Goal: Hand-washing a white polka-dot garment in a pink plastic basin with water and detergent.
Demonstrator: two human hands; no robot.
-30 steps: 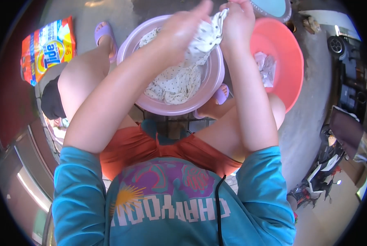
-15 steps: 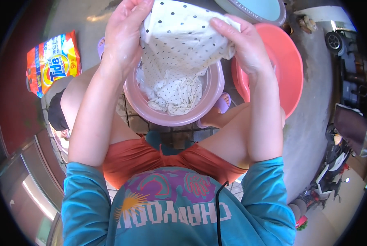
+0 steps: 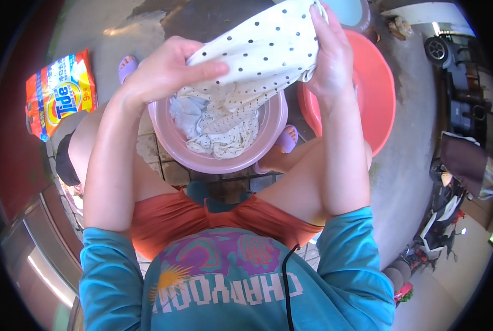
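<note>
A white cloth with dark polka dots (image 3: 265,47) is stretched between my two hands above a pink basin (image 3: 213,164). My left hand (image 3: 172,69) is closed on its left edge, thumb lying over the dotted fabric. Higher up, my right hand (image 3: 333,55) grips the upper right corner, with the cloth bunched by the palm. The cloth's lower part hangs down into the basin, where dotted fabric lies crumpled. Beside it in the basin sits a pale bluish-white wet piece (image 3: 188,113). Whether the garment is a shirt or something else I cannot tell.
A red-orange tub (image 3: 376,94) stands right of the basin, with a second basin of pale blue water (image 3: 345,11) behind it. An orange detergent bag (image 3: 62,94) lies at the left. Purple sandals (image 3: 286,139) are on my feet. Parked vehicles (image 3: 461,105) line the far right.
The raised cloth has tilted, its right end now higher. My left hand has moved lower and its thumb now lies across the fabric; my right hand has risen and turned upright.
</note>
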